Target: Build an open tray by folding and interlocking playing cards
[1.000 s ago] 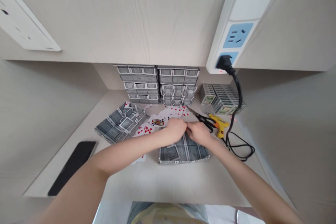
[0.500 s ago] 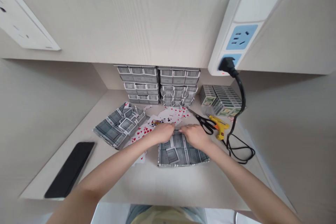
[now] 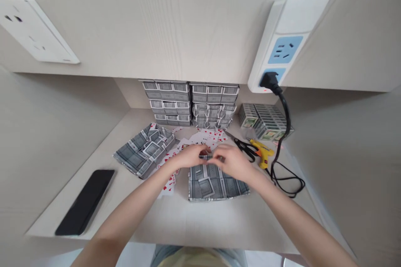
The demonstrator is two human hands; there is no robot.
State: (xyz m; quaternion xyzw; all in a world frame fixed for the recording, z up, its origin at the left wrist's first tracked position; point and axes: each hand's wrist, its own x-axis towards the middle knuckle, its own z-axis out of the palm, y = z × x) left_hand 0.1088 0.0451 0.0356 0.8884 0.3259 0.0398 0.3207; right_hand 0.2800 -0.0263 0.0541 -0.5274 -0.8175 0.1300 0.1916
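Note:
A shallow box made of grey patterned playing cards (image 3: 219,185) lies on the table in front of me. Over its far edge, my left hand (image 3: 194,156) has its thumb and fingers bent but apart at the rim. My right hand (image 3: 230,160) is curled beside it, thumb and forefinger pinched at the same far rim; what they hold, if anything, is too small to make out. Loose playing cards (image 3: 169,185) spread left of and behind the box. To the left sits another open card box (image 3: 134,156).
Stacked card boxes (image 3: 171,91) stand at the back, with clear cases (image 3: 269,121) to their right. Black scissors (image 3: 247,148) and a yellow glue gun (image 3: 263,153) with its cable lie right. A black phone (image 3: 85,202) is at the left; a power strip (image 3: 285,37) hangs above.
My left hand has loosened, its thumb and fingers now apart. My right hand has shifted slightly left and its fingers have curled more. The whole view has shifted a little.

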